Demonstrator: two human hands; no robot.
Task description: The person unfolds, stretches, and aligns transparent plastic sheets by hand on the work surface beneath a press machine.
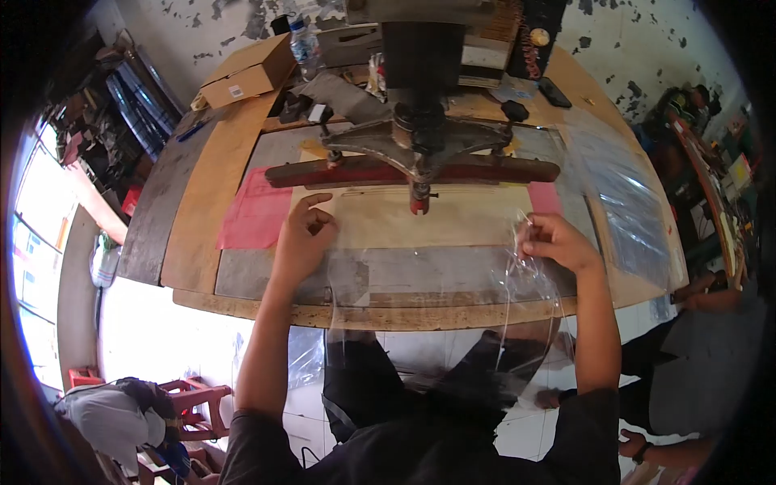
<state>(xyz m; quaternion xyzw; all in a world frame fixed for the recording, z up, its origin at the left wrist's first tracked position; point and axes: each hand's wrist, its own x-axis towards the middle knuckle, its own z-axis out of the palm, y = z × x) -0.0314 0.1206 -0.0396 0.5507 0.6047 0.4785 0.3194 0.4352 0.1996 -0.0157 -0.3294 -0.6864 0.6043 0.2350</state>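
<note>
I've got clear, glossy plastic film (521, 295) spanning the front edge of the worn wooden bench (242, 306), lower part hanging over the lap. Thin, see-through, crumpled on the right. Right hand (558, 241) pinches its upper right; left hand (307, 230) is half curled by the upper left, can't tell if it grips. I'd call it part-way: film's up at the bench, right side not yet flat. Beyond: pale yellow rectangular sheet (412, 226), then long dark-red bar (485, 167).

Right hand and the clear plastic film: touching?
Touching. The head view shows the right hand pinching the clear plastic film between thumb and fingers, with the film bunched there and hanging below.
</note>
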